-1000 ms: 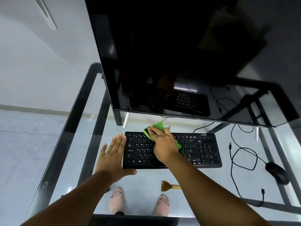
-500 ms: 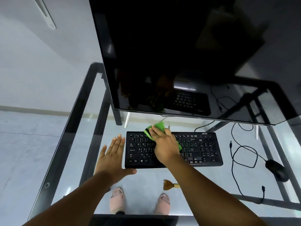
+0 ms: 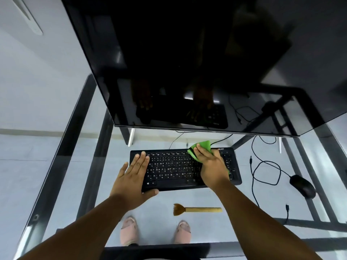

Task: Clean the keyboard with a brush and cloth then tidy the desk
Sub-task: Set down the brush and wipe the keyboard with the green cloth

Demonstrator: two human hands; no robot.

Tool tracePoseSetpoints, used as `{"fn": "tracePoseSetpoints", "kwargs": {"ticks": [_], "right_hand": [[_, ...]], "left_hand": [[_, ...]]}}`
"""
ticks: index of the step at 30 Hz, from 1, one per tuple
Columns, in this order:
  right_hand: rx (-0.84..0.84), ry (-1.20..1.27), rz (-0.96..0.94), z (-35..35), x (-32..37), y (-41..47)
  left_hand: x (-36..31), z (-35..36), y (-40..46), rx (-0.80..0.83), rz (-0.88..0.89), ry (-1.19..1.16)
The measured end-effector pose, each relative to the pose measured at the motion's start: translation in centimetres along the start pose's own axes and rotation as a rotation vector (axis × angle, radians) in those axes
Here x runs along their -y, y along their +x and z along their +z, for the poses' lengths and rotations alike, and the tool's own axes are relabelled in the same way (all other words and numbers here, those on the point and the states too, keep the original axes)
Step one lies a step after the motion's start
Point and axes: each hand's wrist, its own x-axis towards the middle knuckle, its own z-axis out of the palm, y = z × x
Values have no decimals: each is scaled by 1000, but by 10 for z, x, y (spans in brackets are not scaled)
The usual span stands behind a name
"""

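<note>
Since a second ago, the right hand point(image 3: 211, 167) has slid the green cloth point(image 3: 203, 147) from the middle of the keyboard point(image 3: 180, 169) over to its right part, and the left hand point(image 3: 132, 177) has moved onto the keyboard's left end. Now all of the brush point(image 3: 197, 209) can be seen too.

Both arms reach forward from the bottom of the picture. The left hand lies flat, palm down. Its fingers point(image 3: 140, 160) are straight and close together, and their tips touch the top row of keys. Its thumb sticks out to the side along the near edge of the keyboard. It holds nothing.

The right hand presses the cloth down on the keys. Its fingers point(image 3: 201, 155) lie on top of the cloth, a little bent, and point toward the screen point(image 3: 187, 62). Green cloth pokes out past the fingertips at the far edge of the keyboard. A small bit shows by the heel of the hand.

The brush lies on the glass tabletop point(image 3: 262, 212), nearer the person than the keyboard, between the two arms. Its bristles point left. A black mouse point(image 3: 303, 185) and loose cables point(image 3: 262, 171) lie to the right of the right hand's fingers. Two feet in pink shoes point(image 3: 129, 230) show through the glass.
</note>
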Motion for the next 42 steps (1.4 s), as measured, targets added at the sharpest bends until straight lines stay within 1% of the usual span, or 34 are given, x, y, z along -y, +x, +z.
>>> {"fn": "tracePoseSetpoints", "kwargs": {"ticks": [2, 5, 8, 9, 10, 13, 15, 16, 18, 20, 21, 23, 28, 31, 34, 36, 38, 42], "right_hand": [[-30, -13, 21, 1, -23, -8], [-75, -10, 206, -6, -51, -9], [-71, 83, 374, -16, -56, 0], [-53, 101, 382, -18, -53, 3], [-44, 100, 350, -19, -53, 3], [-51, 28, 72, -12, -50, 1], [-74, 47, 3, -11, -69, -7], [-91, 61, 14, -12, -80, -10], [-110, 92, 126, -16, -97, -13], [-112, 134, 241, -18, -101, -12], [-111, 141, 257, -17, -99, -12], [-108, 119, 190, -14, -91, -15], [-137, 149, -144, -2, -81, -36], [-77, 172, -271, 0, -63, -45], [51, 142, -399, 8, -44, -52], [107, 106, -450, 11, -42, -54], [142, 82, -457, 8, -46, -56], [144, 84, -474, 0, -57, -60]], "left_hand": [[-12, 0, 8, -15, 0, -12], [-27, 3, 16, -11, 11, -5], [-40, 7, 22, -1, 11, 9], [-44, 8, 25, 6, 12, 15], [-52, 10, 27, 18, 15, 21], [-58, 14, 29, 34, 6, 18], [-65, 18, 30, 51, -3, 35], [-66, 19, 30, 54, -9, 46], [-67, 19, 30, 56, -18, 62], [-68, 18, 29, 56, -26, 74], [-68, 18, 29, 57, -30, 75], [-70, 19, 27, 53, -39, 71], [-70, 22, 24, 31, -60, 65], [-67, 22, 22, 28, -60, 61], [-65, 22, 20, 25, -62, 69], [-63, 22, 19, 21, -69, 75], [-60, 22, 18, 18, -77, 72], [-51, 20, 12, 11, -88, 67]]}}
